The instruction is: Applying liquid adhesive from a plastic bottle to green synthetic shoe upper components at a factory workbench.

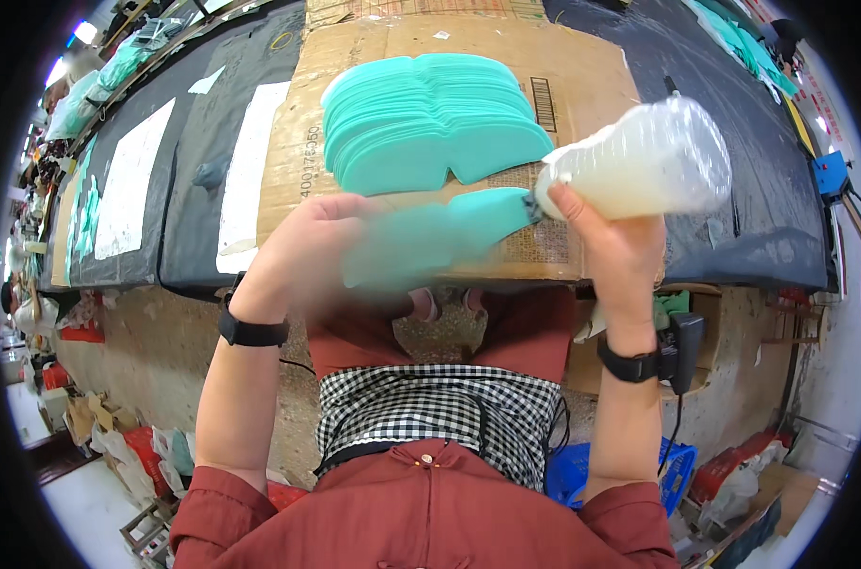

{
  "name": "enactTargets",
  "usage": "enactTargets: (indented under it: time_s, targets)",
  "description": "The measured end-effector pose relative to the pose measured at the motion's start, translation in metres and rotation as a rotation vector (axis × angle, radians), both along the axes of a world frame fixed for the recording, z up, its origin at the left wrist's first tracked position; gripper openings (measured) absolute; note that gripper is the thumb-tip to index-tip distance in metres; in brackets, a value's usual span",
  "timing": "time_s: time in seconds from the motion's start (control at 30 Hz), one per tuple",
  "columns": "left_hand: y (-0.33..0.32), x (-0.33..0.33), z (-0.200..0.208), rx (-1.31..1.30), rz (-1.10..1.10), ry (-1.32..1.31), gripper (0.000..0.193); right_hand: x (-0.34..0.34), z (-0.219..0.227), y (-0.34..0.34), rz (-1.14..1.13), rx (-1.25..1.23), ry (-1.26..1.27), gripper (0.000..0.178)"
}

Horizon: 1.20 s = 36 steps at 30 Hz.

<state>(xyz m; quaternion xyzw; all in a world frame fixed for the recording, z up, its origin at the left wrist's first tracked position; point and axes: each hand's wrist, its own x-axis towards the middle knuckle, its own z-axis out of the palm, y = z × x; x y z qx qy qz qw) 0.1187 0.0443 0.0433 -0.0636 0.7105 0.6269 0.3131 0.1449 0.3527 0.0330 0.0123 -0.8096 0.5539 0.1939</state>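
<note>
A teal eye-mask-shaped foam or fabric piece is held near the table's front edge by my left hand, closed on its left end. Motion smears the piece and part of that hand. My right hand grips a clear ribbed plastic bottle of cloudy whitish liquid, tipped sideways with its neck to the left. The bottle's dark tip meets the right end of the teal piece; whether it presses on the surface I cannot tell. Just beyond lies a fanned stack of matching teal pieces.
Flattened cardboard covers the middle of the dark tabletop. White sheets lie to the left. A blue plastic basket stands below on the right, near a cardboard box. A cable hangs from my right wrist.
</note>
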Motion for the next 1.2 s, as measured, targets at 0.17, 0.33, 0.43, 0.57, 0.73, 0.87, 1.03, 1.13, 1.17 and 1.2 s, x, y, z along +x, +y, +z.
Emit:
enactTargets:
  time_s: [0.17, 0.33, 0.43, 0.57, 0.73, 0.87, 1.03, 1.13, 1.17, 1.2]
  targets:
    - [0.005, 0.005, 0.009, -0.036, 0.021, 0.136, 0.026, -0.001, 0.003, 0.044, -0.145, 0.032, 0.113, 0.044]
    - [0.007, 0.016, 0.025, -0.345, -0.251, 0.805, 0.026, 0.018, 0.031, 0.072, -0.288, -0.348, 0.295, 0.055]
    - [0.012, 0.023, 0.034, -0.175, -0.111, 0.576, 0.026, 0.031, 0.038, 0.085, -0.276, -0.436, 0.301, 0.06]
    - [0.021, 0.028, 0.06, -0.153, -0.09, 0.496, 0.026, 0.046, 0.047, 0.088, -0.23, -0.5, 0.321, 0.06]
    - [0.041, 0.022, 0.094, -0.303, -0.232, 0.863, 0.028, 0.065, 0.048, 0.104, -0.296, -0.548, 0.402, 0.06]
    - [0.047, 0.015, 0.107, -0.196, -0.066, 1.153, 0.028, 0.074, 0.045, 0.115, -0.268, -0.649, 0.413, 0.061]
    - [0.025, 0.013, 0.016, -0.601, -0.508, 1.572, 0.03, 0.066, 0.038, 0.083, -0.239, -0.593, 0.388, 0.066]
    - [0.006, 0.034, -0.043, -0.529, -0.447, 1.407, 0.03, 0.055, 0.028, 0.047, -0.129, -0.455, 0.319, 0.072]
    - [0.008, 0.039, -0.05, -0.58, -0.435, 1.332, 0.03, 0.052, 0.027, 0.035, -0.073, -0.329, 0.278, 0.073]
    - [0.009, 0.043, -0.053, -0.63, -0.42, 1.256, 0.03, 0.05, 0.023, 0.025, -0.042, -0.319, 0.242, 0.073]
